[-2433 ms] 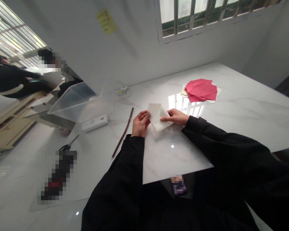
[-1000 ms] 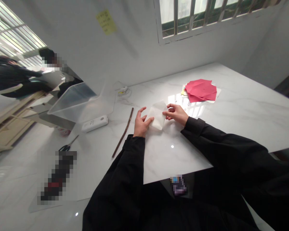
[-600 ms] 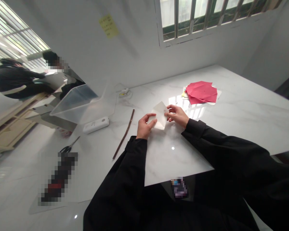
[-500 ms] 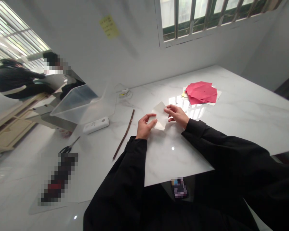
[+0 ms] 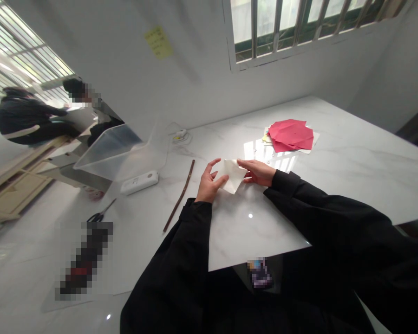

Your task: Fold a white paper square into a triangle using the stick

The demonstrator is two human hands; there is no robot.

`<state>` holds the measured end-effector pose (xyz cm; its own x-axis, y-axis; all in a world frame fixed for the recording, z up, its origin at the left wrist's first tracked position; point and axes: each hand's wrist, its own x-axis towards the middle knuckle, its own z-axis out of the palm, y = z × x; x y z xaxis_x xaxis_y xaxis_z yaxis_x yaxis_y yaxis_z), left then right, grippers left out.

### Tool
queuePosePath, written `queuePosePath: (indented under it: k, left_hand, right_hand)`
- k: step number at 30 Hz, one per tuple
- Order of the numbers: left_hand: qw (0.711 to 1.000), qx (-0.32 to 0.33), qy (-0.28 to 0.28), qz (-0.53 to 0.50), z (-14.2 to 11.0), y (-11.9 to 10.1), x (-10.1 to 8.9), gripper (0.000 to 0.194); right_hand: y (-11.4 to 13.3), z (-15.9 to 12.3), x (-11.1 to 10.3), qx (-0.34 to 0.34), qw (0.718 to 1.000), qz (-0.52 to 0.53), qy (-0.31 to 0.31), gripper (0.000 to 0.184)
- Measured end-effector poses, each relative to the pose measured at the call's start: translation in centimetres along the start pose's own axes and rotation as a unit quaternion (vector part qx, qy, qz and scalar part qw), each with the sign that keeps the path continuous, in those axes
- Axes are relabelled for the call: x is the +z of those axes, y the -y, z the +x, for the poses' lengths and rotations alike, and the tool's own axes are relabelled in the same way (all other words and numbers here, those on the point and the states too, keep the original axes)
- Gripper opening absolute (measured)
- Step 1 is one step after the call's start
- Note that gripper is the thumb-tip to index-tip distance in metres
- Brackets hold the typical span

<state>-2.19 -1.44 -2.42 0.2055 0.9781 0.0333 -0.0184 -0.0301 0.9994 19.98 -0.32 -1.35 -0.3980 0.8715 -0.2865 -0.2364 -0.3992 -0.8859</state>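
Note:
A folded piece of white paper (image 5: 232,175) is held just above the white marble table (image 5: 351,162), between both my hands. My left hand (image 5: 209,182) pinches its left edge with thumb and a finger, the other fingers spread upward. At the paper's right edge, my right hand (image 5: 258,170) has its fingers closed on the upper fold. Both arms are in black sleeves.
A stack of red paper sheets (image 5: 290,134) lies farther back on the right. A thin brown stick (image 5: 179,195), a white rectangular device (image 5: 139,182), a clear plastic box (image 5: 114,150) and scissors (image 5: 100,214) are to the left. Two people sit at a bench at far left.
The paper has been turned and refolded between my hands, going from flat on the table to slightly raised. My right hand moved along its top edge.

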Motion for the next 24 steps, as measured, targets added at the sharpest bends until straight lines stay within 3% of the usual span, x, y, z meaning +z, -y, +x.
queuePosePath:
  k: [4,8,14,19,24]
  left_hand:
    - [1.000,-0.010,0.004,0.000,0.07,0.06,-0.10,0.099]
    - [1.000,-0.015,0.008,-0.001,0.05,0.04,-0.04,0.100]
    - [1.000,-0.014,0.010,0.013,-0.07,-0.30,0.08,0.096]
    - [1.000,-0.009,-0.007,0.013,0.07,-0.24,0.17,0.084]
    - [0.996,-0.057,-0.020,-0.059,-0.10,-0.71,0.57,0.078]
  right_hand:
    - [0.08,0.06,0.09,0.023,0.999,0.027,-0.027,0.044]
    - [0.02,-0.06,0.24,0.023,0.999,0.017,-0.033,0.040]
    - [-0.28,-0.15,0.30,-0.019,0.996,-0.080,0.034,0.022]
    - [-0.51,0.05,0.32,-0.043,0.993,-0.112,0.017,0.017]
    - [-0.85,0.27,0.32,-0.060,0.991,-0.119,0.001,0.022]
